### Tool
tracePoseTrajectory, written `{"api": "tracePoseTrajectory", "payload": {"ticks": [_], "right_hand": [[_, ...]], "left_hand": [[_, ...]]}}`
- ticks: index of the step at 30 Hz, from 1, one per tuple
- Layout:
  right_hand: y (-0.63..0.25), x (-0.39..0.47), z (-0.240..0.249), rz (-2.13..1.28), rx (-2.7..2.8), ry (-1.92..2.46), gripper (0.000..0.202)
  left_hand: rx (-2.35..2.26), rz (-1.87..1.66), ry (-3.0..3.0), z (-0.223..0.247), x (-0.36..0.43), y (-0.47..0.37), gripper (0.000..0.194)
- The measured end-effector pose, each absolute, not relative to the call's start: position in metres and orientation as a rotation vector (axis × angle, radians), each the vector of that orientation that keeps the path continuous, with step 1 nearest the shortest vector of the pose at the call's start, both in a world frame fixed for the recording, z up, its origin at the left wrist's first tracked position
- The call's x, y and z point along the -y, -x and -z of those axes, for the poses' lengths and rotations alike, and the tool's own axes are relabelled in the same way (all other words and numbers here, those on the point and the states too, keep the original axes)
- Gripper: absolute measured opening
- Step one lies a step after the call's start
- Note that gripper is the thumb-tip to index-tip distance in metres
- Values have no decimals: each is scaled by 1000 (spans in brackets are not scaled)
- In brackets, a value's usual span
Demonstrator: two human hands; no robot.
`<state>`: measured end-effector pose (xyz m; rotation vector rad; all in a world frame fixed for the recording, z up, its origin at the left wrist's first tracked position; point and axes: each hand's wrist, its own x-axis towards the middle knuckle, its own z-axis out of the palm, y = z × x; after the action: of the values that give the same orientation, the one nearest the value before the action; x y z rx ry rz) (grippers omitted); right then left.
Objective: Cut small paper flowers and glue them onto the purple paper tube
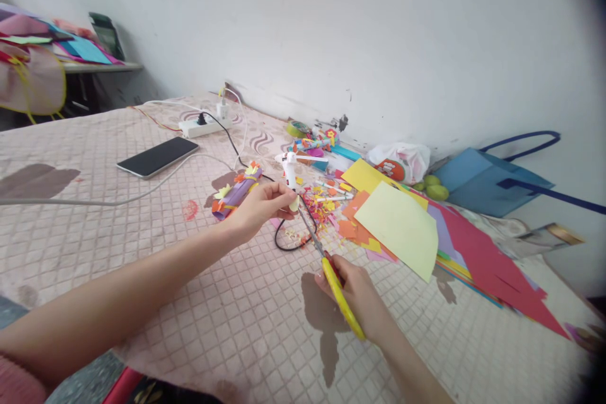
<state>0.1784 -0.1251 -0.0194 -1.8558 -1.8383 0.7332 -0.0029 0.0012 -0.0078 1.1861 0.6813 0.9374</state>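
Between the thumb and fingers of my left hand [267, 205] is a small pale yellow paper piece [294, 204]. My right hand [353, 290] grips yellow-handled scissors [341, 300], whose blades point up and left, their tips close to the paper piece. Just beyond my left hand stands a white glue gun [290, 170]. A purple paper roll [237, 192] with orange and yellow paper shapes lies to the left of my left hand. Colourful paper scraps [324, 202] are scattered beyond the scissors.
A phone [158, 156] and a white power strip [204, 127] with cables lie at the left. Coloured sheets [400, 221] spread over the right side, near a blue bag [492, 177]. A black cable [287, 249] loops by the blades. A wall bounds the table behind.
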Motion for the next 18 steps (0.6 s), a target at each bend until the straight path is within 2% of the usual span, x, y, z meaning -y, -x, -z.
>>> {"api": "tracePoseTrajectory", "payload": {"ticks": [18], "right_hand": [[-180, 127, 17, -719, 1864, 1874, 29]], "left_hand": [[-705, -905, -1381, 0, -3, 7, 17]]}}
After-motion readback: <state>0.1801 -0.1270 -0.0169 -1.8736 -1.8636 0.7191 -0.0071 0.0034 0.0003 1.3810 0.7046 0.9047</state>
